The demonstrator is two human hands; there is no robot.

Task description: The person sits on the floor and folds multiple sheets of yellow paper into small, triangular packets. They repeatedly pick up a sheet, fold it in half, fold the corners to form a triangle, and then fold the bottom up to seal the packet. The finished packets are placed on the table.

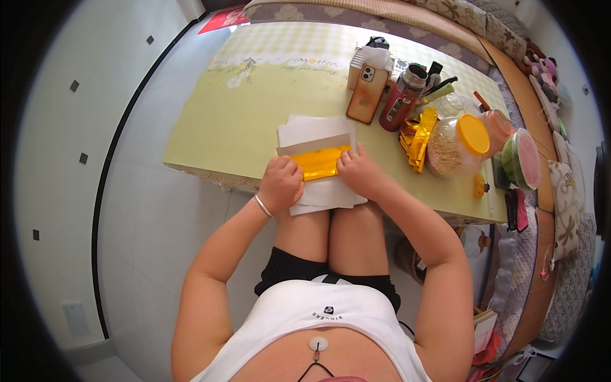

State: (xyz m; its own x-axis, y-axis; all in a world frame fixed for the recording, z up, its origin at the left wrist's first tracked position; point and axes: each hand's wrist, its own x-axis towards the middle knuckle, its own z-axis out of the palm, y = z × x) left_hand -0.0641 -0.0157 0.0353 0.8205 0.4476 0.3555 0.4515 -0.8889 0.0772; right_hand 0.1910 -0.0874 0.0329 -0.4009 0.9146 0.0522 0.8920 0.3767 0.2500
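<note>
Between my two hands is a sheet of shiny gold foil paper [319, 164], with a dull grey-brown strip along its far side. My left hand [282, 183] has its fingers curled over the sheet's left end. At the other end my right hand [360, 173] pinches the paper near its right edge. Both hands rest over a stack of white paper [321, 130] that lies at the table's near edge and reaches out over my thighs. My palms and the undersides of my fingers are hidden.
On the table [216, 121], to the right, stand a phone [366, 94], a dark red bottle [402, 99], folded gold foil pieces [417, 140], a yellow-lidded jar [449, 149] and a cut watermelon [523, 159]. A patterned sofa [356, 22] borders the far side.
</note>
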